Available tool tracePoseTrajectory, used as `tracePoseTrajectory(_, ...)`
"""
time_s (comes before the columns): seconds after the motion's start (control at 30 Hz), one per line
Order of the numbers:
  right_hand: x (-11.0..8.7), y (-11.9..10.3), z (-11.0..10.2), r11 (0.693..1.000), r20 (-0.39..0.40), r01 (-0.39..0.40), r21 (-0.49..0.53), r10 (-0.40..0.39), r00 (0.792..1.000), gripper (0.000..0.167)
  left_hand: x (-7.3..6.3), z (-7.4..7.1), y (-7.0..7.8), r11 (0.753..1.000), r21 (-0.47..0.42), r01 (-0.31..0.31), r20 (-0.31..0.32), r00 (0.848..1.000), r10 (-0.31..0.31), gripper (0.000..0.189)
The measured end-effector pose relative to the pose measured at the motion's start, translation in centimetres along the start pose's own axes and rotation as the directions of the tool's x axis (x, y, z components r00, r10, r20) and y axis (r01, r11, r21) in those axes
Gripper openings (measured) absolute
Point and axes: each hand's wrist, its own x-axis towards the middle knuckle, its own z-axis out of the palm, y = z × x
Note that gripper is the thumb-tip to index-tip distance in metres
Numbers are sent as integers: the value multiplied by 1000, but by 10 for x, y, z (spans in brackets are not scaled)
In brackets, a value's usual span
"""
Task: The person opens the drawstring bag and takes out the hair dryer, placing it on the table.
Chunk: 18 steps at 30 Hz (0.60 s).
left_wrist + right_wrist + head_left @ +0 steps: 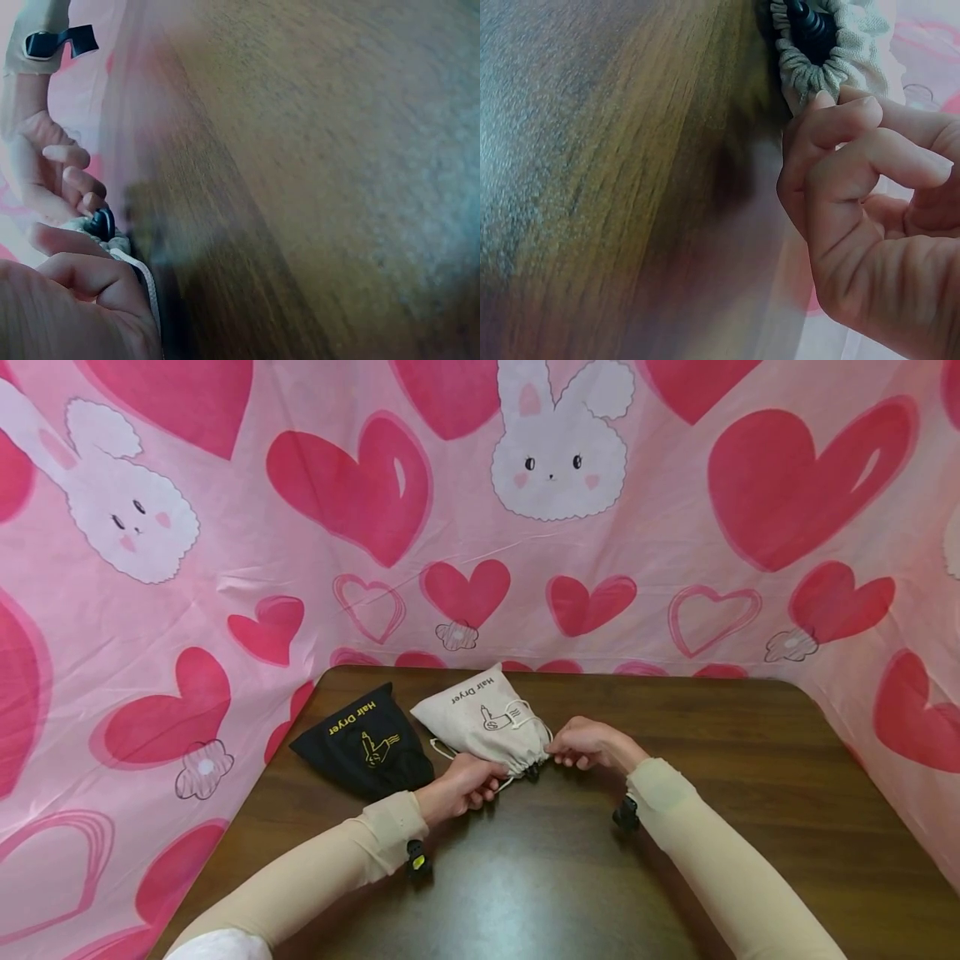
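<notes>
A beige drawstring bag (461, 718) printed "Hair Dryer" lies on the table with its gathered mouth towards me. My left hand (465, 783) pinches the near left edge of that mouth, beside a white drawstring (142, 271). On the other side, my right hand (588, 745) pinches the mouth's right edge between thumb and index finger, the other fingers curled. Inside the partly opened mouth shows a black ridged piece (814, 28), like a cord's end; the rest of the contents is hidden by the cloth.
A black drawstring bag (386, 760) with yellow "Hair Dryer" print lies left of the beige one, close to my left wrist. The brown wooden table (735, 752) ends at the back against a pink curtain (645, 543) with hearts and rabbits.
</notes>
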Motion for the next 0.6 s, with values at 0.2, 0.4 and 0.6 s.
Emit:
tracePoseTrajectory(0.2,2,2,0,1000,-8,-4,13,4,1000,25,-1,1,0,1000,6,11,-8,1000,-11,16)
tracePoseTrajectory(0.4,3,3,-1,1000,-7,-6,24,6,1000,24,-1,0,0,1000,-9,27,-14,1000,-27,14)
tracePoseTrajectory(0.6,0,2,-3,1000,1,-1,25,1,1000,25,-2,0,1,999,-27,29,-18,999,-30,13)
